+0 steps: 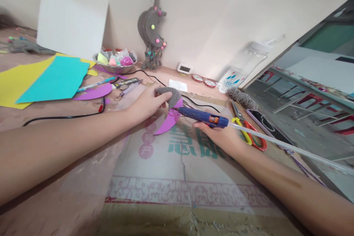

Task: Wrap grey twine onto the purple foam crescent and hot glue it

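My left hand point(152, 101) pinches a purple crescent cutout point(169, 122), its upper part covered with grey yarn point(172, 96). In my right hand point(218, 132) is a blue hot glue gun point(203, 115), its nozzle at the crescent, just below the wrapped part. A long clear glue stick point(276, 141) sticks out of the gun's rear. Beneath both hands lies a printed cardboard sheet point(155, 171) under see-through film. A strand of grey yarn point(183, 164) runs down over it toward me. My right fingers are partly hidden behind the gun.
Scissors point(250, 132), a yarn bundle point(242, 97) and a phone point(269, 127) lie at right. Coloured paper point(56, 79), a purple piece point(95, 91) and a bowl point(114, 67) are at left. A black cord point(65, 117) crosses the table. A clear bottle point(246, 64) stands behind.
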Demonstrator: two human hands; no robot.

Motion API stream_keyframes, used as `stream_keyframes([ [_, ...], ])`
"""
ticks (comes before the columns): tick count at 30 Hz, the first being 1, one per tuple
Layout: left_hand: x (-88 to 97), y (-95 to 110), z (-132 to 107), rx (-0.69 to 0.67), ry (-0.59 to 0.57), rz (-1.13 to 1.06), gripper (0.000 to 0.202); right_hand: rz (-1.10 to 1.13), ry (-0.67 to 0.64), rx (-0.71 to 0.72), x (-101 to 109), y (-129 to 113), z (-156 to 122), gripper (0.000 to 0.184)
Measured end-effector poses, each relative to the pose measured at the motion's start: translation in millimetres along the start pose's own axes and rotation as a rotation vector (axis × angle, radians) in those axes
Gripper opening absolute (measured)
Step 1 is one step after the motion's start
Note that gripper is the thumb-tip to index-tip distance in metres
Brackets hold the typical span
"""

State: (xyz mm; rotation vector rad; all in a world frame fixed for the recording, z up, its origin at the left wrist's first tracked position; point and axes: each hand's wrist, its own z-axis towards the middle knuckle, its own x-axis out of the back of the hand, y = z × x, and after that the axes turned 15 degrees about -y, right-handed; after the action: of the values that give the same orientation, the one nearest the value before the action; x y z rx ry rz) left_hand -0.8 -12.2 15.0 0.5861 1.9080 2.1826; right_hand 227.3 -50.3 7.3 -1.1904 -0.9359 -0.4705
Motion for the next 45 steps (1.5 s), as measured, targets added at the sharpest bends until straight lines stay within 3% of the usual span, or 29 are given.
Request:
stream_keyframes([
  [14, 4.6, -8.1, 5.4, 0.006, -0.069, 0.006, 0.022, 0.051, 0.013, -0.041, 1.6, 7.8, 0.9, 0.028],
  [34, 2.8, -7.5, 5.2, 0.047, -0.067, -0.036, 0.018, 0.074, 0.05, -0.045, 4.9, 7.6, 3.6, 0.026],
  [45, -2.7, 4.1, -2.7, 0.069, -0.057, -0.06, 0.021, 0.091, 0.096, -0.016, 7.5, 2.5, 6.4, 0.019],
])
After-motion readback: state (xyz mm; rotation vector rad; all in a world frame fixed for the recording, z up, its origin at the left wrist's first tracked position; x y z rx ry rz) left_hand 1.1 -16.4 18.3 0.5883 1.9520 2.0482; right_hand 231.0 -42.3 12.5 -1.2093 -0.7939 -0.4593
